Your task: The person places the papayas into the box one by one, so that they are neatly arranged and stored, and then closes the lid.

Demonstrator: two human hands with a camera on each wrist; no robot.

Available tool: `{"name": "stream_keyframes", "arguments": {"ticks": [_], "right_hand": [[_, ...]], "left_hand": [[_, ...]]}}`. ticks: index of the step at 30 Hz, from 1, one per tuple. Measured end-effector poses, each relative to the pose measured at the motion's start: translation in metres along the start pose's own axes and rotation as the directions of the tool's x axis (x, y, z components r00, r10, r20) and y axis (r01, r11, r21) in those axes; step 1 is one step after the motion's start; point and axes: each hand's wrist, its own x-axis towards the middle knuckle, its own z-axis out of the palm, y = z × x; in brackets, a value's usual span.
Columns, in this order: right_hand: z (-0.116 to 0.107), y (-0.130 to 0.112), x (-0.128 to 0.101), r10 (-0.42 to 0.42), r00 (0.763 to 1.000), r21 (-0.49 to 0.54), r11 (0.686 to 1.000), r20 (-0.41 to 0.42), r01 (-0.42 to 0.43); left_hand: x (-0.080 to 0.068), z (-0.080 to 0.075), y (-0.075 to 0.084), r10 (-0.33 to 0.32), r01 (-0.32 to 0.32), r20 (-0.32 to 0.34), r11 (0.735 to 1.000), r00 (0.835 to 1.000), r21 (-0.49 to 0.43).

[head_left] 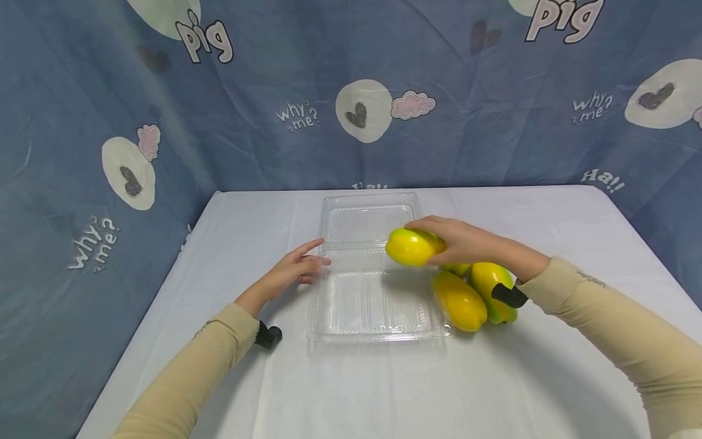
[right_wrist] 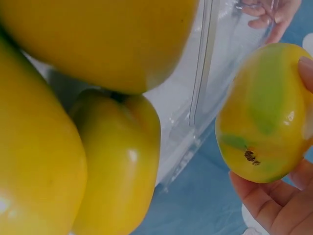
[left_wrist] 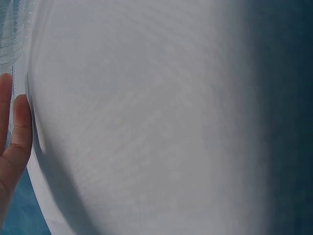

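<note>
My right hand [head_left: 460, 239] grips a yellow papaya [head_left: 414, 247] above the right side of a clear plastic clamshell box [head_left: 378, 335]. In the right wrist view, green patches and a brown stem scar show on the held papaya [right_wrist: 264, 112], with fingers beneath it. The box lies unfolded, its lid [head_left: 370, 225] toward the back. At its left edge is my left hand [head_left: 287, 272], index finger extended and the other fingers loosely bent. Only part of the left hand [left_wrist: 12, 147] shows in the left wrist view.
Beside the box's right edge, an orange-yellow papaya [head_left: 459, 302] and a yellow-green papaya [head_left: 492, 286] lie together, with another papaya [head_left: 455, 268] partly hidden behind them. A white cloth covers the table [head_left: 351, 390]. A blue printed curtain [head_left: 247, 140] hangs behind.
</note>
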Motion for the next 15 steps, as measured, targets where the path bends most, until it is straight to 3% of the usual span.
{"name": "stream_keyframes", "arguments": {"ticks": [15], "right_hand": [[0.016,-0.008,0.007,-0.03,0.996,-0.096,0.995,0.087,0.039]], "left_hand": [[-0.001,0.0,-0.001,-0.004,0.004,0.007,1.0,1.0,0.006]]}}
